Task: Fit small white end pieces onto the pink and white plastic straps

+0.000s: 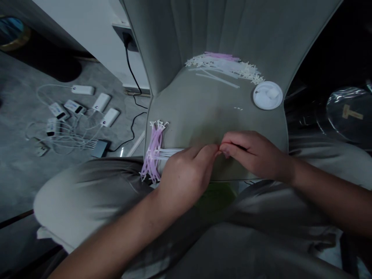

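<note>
My left hand [188, 166] and my right hand [251, 153] meet over the grey chair seat [188, 112], thumbs and fingertips pinched close together. Whatever lies between the fingertips is hidden. White plastic sticks [170, 152] run under my left hand; whether it grips them I cannot tell. At their left end they meet a bundle of pink sticks [154, 149] with small white connectors [159, 124] at the tips. Further back on the seat lies a pile of loose white sticks [223, 69] and connectors, with pink sticks [222, 56] behind.
A round white dish [267, 95] with white bits in it sits at the seat's right edge. Several tiny white pieces [238, 109] lie mid-seat. On the floor to the left are white power banks [101, 102] and tangled cables [72, 131]. The chair's backrest [226, 27] rises behind.
</note>
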Tool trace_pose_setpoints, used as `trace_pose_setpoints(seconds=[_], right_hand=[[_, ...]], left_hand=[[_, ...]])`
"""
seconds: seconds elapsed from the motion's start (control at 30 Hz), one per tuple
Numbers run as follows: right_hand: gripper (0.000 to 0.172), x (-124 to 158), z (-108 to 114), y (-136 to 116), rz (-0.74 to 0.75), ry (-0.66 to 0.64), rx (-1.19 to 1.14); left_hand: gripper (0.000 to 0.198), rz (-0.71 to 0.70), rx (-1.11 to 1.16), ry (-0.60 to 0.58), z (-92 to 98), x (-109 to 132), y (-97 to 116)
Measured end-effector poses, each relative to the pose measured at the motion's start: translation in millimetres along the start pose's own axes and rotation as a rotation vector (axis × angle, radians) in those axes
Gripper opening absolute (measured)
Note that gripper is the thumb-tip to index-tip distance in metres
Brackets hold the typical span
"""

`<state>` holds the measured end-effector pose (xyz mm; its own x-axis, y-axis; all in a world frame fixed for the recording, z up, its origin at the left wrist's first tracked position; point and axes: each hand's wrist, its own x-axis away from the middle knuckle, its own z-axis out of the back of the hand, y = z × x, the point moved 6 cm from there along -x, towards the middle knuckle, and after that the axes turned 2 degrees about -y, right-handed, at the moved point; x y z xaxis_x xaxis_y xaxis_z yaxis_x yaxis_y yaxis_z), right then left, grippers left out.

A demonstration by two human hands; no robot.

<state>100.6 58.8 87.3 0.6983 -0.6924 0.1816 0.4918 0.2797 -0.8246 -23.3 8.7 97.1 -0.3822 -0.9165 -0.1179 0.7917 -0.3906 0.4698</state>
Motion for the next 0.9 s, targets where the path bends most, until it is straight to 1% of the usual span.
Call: trace_pose_setpoints(seconds=[0.17, 0.27, 0.33, 0.43, 0.53, 0.6, 0.7, 0.8, 0.9], right_hand=[[0.024, 2.5, -3.1, -1.4, 0.054, -0.021, 0.008], [0.023, 4.2, -3.5, -4.0, 0.096, -0.025, 0.022], [0.024, 4.8, -2.2, -5.9, 0.101, -0.022, 0.014], [0.026, 5.1, 0.4, -7.7, 0.076, -0.008, -0.025], [0.029, 5.2, 1.3, -7.2, 0.048, 0.015, -0.069], [0.029, 5.5, 1.1, -6.0, 0.036, 0.035, -0.090], [0.029, 6.1, 0.0, -4.3, 0.027, 0.058, -0.113], [0.029, 6.7, -0.6, -3.8, 0.031, 0.074, -0.142], [0.029, 7.7, 1.3, -3.1, 0.032, 0.111, -0.180]], left_hand=[[0.016, -0.070, 0.019, -0.007, -2.1, 1.4, 1.3], [0.016, -0.117, 0.108, 0.003, 2.4, -0.2, 1.8], [0.014, -0.145, 0.129, 0.024, 7.4, -1.1, 1.9], [0.011, -0.169, 0.099, 0.083, 14.3, -1.2, 1.7], [0.011, -0.161, 0.104, 0.178, 18.7, 0.4, 0.3], [0.012, -0.142, 0.123, 0.238, 19.7, 2.0, -1.2], [0.012, -0.129, 0.157, 0.281, 18.8, 3.7, -2.8], [0.014, -0.128, 0.159, 0.277, 17.4, 3.9, -3.6], [0.010, -0.102, 0.145, 0.210, 13.7, 2.5, -5.1]])
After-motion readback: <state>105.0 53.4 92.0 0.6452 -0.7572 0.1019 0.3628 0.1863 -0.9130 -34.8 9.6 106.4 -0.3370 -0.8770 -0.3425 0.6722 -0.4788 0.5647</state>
